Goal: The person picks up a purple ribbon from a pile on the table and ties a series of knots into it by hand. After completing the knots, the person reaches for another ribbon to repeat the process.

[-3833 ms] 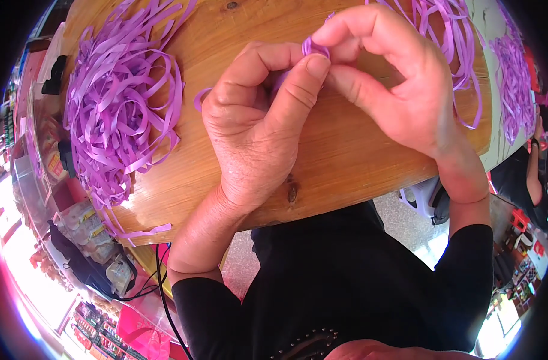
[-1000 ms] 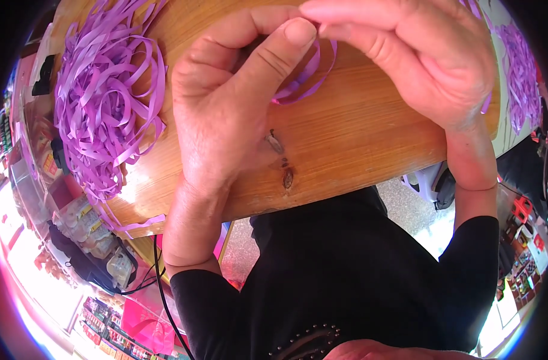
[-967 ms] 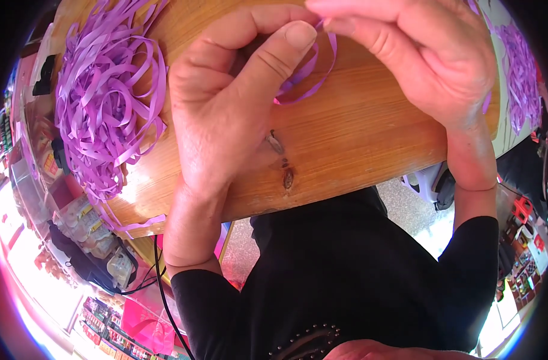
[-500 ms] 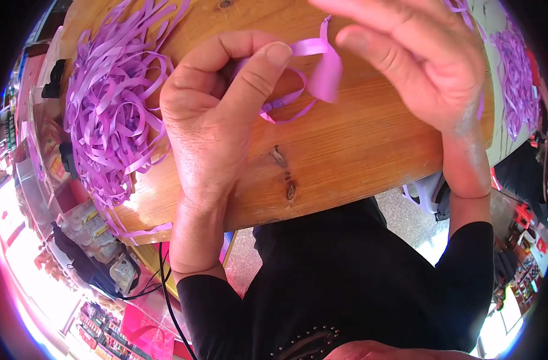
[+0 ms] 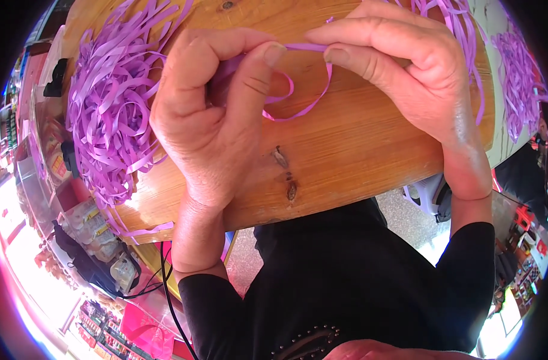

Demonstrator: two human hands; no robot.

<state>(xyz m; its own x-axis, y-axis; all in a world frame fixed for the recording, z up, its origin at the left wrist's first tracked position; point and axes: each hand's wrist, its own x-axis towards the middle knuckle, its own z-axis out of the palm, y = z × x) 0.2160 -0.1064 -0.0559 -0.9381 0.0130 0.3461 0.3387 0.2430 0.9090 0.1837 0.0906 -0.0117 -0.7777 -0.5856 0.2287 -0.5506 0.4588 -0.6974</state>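
A narrow purple ribbon stretches between my two hands above the wooden table. My left hand is closed, pinching it between thumb and forefinger; the other fingers curl in toward the palm. At the opposite end, my right hand pinches the ribbon between thumb and fingertips. A loop of ribbon hangs below the taut stretch and runs back behind my left hand. Whatever else lies inside the left palm is hidden.
On the left of the wooden table lies a big tangled heap of purple ribbons. More ribbon strands lie beyond my right hand. Another purple bundle rests on a pale surface at far right. A black cable hangs at the table's left front.
My right hand, apart from the ribbon before, has moved left and taken hold of it. The loose ribbon end that was dangling is now pulled straight between both hands.
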